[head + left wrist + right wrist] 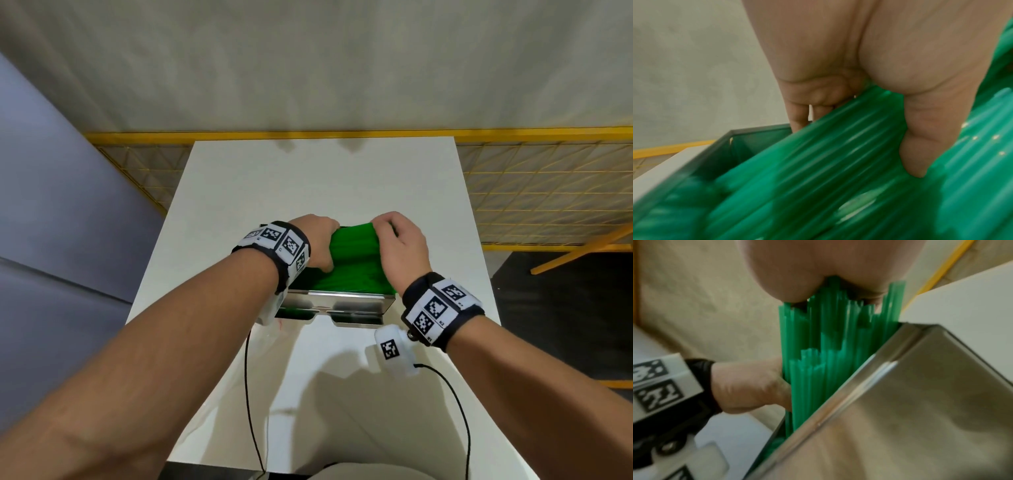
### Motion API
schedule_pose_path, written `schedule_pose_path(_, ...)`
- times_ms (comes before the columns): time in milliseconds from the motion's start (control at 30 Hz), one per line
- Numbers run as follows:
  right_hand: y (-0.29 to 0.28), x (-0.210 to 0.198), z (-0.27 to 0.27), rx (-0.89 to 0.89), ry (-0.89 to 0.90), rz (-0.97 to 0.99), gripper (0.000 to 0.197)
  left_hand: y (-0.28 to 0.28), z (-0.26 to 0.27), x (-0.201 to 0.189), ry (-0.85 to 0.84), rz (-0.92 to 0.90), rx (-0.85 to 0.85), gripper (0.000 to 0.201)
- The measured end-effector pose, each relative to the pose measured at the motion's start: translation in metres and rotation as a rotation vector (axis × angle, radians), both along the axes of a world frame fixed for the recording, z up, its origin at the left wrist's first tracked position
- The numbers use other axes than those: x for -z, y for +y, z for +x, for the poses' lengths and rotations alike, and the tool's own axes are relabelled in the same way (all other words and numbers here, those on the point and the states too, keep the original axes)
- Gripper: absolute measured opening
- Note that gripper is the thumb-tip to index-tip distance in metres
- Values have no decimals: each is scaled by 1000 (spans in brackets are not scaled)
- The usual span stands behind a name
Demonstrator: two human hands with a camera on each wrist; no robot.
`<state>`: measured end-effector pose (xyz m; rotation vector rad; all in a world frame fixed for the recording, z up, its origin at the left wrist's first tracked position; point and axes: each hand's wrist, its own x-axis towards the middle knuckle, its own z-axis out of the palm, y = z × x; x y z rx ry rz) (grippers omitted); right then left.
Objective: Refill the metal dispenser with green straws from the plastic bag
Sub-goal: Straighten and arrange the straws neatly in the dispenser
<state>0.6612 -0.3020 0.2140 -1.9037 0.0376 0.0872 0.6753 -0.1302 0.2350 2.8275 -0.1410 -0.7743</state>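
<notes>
Both hands, left hand (pixel 317 240) and right hand (pixel 400 246), clamp the green straws (pixel 349 260) over the metal dispenser (pixel 342 306) mid-frame; they look light and slippery, so gripping both ends seems smart.

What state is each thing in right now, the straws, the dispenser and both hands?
green straws: bundled, held over the dispenser, lower ends inside it
metal dispenser: open on top, partly filled
left hand: grips the bundle
right hand: grips the bundle
</notes>
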Motion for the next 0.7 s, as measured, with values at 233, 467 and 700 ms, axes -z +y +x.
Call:
schedule_pose_path(233, 2, 5, -8, -325, -114, -530, 45, 14, -8, 10, 17, 29, -55, 49)
schedule_pose_path(467, -19, 15, -10, -93, -207, -348, 36, 16, -15, 18, 47, 19, -45, 70)
schedule_pose_path(700, -35, 21, 1, -156, -113, -435, 27, 6, -6, 20, 96, 80, 10, 69)
